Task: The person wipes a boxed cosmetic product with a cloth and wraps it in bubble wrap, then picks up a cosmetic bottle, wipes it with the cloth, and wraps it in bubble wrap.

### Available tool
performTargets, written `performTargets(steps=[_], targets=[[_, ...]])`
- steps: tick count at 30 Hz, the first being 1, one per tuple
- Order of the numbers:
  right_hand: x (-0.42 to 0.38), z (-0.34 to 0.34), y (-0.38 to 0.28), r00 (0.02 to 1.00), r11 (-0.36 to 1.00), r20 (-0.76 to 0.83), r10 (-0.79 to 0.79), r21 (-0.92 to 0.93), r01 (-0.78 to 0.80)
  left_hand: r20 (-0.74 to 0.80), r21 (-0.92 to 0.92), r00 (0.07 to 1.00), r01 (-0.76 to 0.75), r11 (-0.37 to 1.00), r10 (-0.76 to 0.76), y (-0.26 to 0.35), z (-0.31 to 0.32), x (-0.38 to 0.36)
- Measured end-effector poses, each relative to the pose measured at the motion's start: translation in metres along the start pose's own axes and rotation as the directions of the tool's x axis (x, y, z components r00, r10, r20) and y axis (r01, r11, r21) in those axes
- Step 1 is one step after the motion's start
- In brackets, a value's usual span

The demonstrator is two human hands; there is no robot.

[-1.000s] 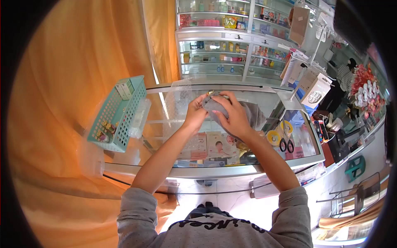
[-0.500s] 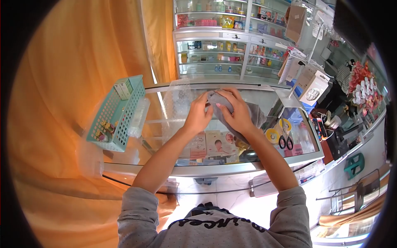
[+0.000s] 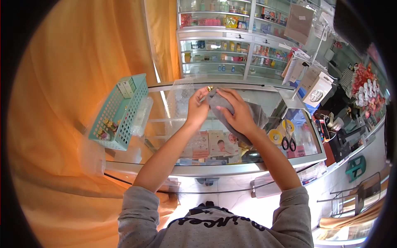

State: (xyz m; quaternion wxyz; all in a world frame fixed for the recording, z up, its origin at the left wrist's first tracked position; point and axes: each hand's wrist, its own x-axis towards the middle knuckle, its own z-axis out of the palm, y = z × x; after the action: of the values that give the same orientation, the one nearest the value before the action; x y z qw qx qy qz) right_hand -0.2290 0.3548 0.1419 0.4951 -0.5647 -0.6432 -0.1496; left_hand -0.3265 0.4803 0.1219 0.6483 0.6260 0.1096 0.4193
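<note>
My right hand (image 3: 240,113) is closed around a bunched grey cloth (image 3: 221,107), its loose end hanging below and to the right over the glass counter. Close beside it, my left hand (image 3: 198,106) pinches a small shiny gold piece (image 3: 210,88) between thumb and fingers, at the cloth's upper edge. Its exact kind is too small to make out. Both hands are above the glass-topped display counter (image 3: 194,168). Boxes with printed pictures (image 3: 222,142) show through the glass beneath my forearms.
A teal perforated basket (image 3: 124,136) with small boxes and gold trinkets stands at the left, beside bubble wrap (image 3: 178,101). Scissors (image 3: 288,142) and yellow tape rolls (image 3: 274,136) lie right. A display stand (image 3: 294,97) rises at the back right corner.
My left hand has drawn slightly back from the cloth, and the gold piece now shows at its fingertips. The right hand keeps its hold on the cloth. The view has shifted a little.
</note>
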Motion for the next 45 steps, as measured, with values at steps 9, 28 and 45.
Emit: performTargets(steps=[9, 28, 45], targets=[[0.004, -0.001, 0.0, 0.989, 0.987, -0.077, 0.129, 0.11, -0.12, -0.056, -0.107, 0.989, 0.134, 0.985, -0.14, 0.018, -0.001, 0.001], [-0.003, 0.005, -0.002, 0.995, 0.99, -0.074, 0.067, 0.13, -0.057, 0.072, -0.243, 0.976, 0.216, 0.946, -0.204, 0.024, 0.012, -0.009], [0.004, -0.01, -0.001, 0.962, 0.962, -0.178, 0.209, 0.216, -0.169, 0.07, -0.333, 0.971, 0.24, 0.912, -0.23, 0.013, 0.006, -0.005]])
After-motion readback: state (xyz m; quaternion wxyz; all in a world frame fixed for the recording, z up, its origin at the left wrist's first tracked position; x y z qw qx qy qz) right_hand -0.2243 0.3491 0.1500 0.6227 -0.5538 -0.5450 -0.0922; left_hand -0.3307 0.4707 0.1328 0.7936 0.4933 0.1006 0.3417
